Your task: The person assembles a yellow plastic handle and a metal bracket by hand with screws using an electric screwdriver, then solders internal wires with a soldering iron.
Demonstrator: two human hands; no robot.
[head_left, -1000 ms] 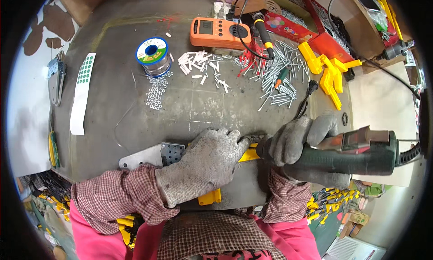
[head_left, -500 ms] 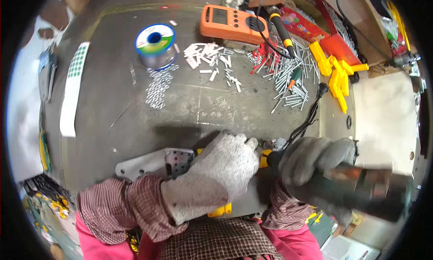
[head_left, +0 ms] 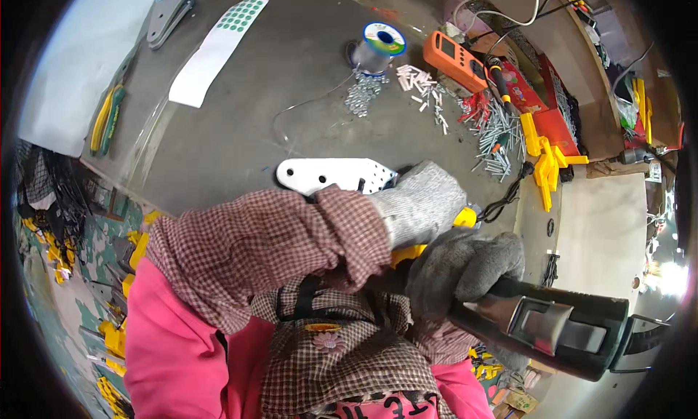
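My left hand [head_left: 429, 201], in a light grey glove, is closed around a yellow part [head_left: 465, 217] that shows at both sides of the hand. Its fingertips are mostly hidden. Beside that wrist lies a white perforated plate [head_left: 331, 173] with round holes, its right end covered by the hand and sleeve. My right hand [head_left: 465, 270], in a dark grey glove, wraps round a black cylindrical tool [head_left: 552, 324] that looks like a power screwdriver. A metal clip sits on its body and a wire loop at its back end. The tool's front end is hidden near the yellow part.
Farther off stand a solder wire spool [head_left: 378, 48] and an orange multimeter [head_left: 454, 61]. Washers [head_left: 361, 95], pale small tubes [head_left: 418, 81] and screws [head_left: 498, 139] lie in piles. Yellow pieces [head_left: 547, 164] are stacked at right; green-handled pliers [head_left: 109, 121] lie at left.
The view has turned, so the table things appear shifted to the right. The right hand's tool now shows sharply, its back end tilted down to the right. Both hands keep their grip.
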